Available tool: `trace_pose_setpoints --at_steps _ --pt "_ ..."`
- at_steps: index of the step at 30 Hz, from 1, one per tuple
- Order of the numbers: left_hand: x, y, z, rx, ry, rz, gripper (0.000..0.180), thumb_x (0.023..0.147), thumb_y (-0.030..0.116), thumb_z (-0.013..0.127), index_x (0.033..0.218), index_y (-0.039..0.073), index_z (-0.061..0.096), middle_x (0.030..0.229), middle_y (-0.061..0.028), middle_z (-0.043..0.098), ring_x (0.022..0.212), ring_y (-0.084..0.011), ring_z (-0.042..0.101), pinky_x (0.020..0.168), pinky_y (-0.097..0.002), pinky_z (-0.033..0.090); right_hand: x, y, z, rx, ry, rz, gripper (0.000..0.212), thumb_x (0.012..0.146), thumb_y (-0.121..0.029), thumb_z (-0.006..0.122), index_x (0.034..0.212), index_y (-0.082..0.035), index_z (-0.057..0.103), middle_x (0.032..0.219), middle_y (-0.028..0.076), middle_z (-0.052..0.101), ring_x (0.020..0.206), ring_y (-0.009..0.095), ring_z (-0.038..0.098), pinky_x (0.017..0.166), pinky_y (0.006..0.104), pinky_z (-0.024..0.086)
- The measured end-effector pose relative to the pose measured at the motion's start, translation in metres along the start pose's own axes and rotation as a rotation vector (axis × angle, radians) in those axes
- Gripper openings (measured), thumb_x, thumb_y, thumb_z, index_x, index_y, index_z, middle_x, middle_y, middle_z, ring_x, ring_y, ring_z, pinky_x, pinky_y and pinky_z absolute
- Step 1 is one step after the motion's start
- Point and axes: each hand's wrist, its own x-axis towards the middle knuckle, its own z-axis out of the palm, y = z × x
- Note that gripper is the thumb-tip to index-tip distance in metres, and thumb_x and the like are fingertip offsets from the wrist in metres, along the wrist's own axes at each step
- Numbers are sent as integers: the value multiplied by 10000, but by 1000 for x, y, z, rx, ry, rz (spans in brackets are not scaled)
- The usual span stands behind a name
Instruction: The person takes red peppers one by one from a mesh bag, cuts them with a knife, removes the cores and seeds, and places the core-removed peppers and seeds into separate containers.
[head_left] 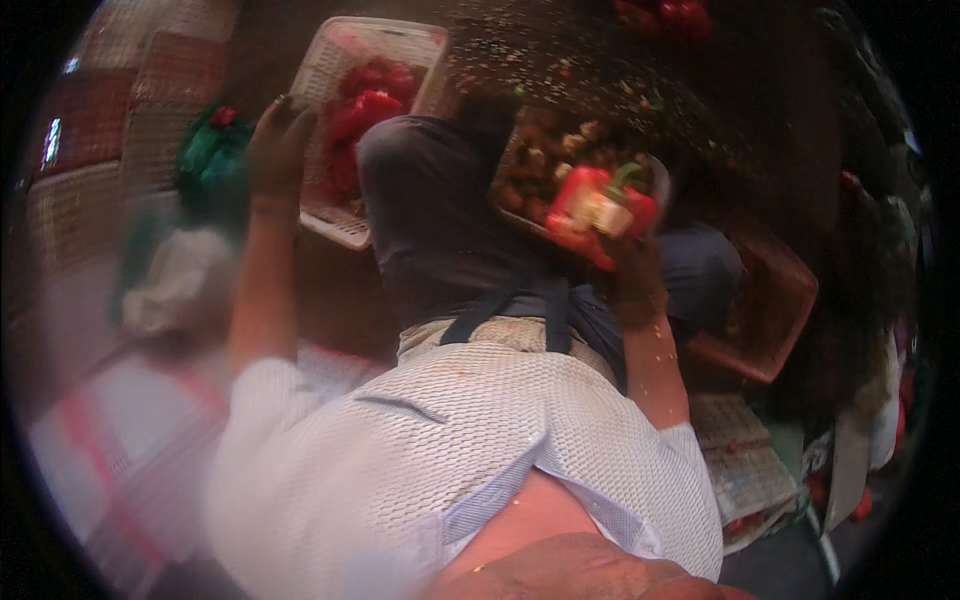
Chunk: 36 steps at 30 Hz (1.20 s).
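Red pepper (588, 208) in right fingers (624, 258)

The left arm (262, 300) reaches forward, the left hand (280, 152) blurred. The right hand (634, 275) grips, right forearm (653, 370) extended.

Stacked crates (80, 215) stand at the left, near a pale, blurred bag (180, 285). A red-striped white sheet (140, 450) lies lower left; a reddish crate (785, 320) sits at right.
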Motion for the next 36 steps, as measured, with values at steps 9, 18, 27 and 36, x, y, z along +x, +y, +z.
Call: trace_pose_setpoints --at_steps 9,18,27,36 --pt "-139 134 160 -928 -640 -650 466 945 224 667 1341 8 547 1161 -114 666 1052 -222 661 889 -318 554 57 -104 13 60 225 92 632 766 -318 822 1302 -84 581 1097 131 712 993 266 702 869 364 545" --pt "-92 156 182 -873 -852 -493 539 866 397 747 1266 79 576 1113 -77 682 969 -195 678 779 -352 594 68 -126 9 -60 358 -78 539 750 -196 831 1223 -67 608 1090 128 691 964 297 699 820 377 560" --pt "-82 94 192 -954 -1190 -292 263 839 139 765 1065 54 662 951 -64 700 872 -146 673 722 -296 550 59 -122 3 -103 304 -155 532 780 -237 804 1235 -53 598 1096 166 685 968 297 698 817 362 558" --pt "-76 87 216 -161 -1005 539 596 787 99 807 1317 75 536 1126 -143 685 1044 -244 682 891 -341 549 21 -30 6 501 191 480 453 808 -193 742 1200 -13 606 1055 58 661 943 177 647 852 307 526"
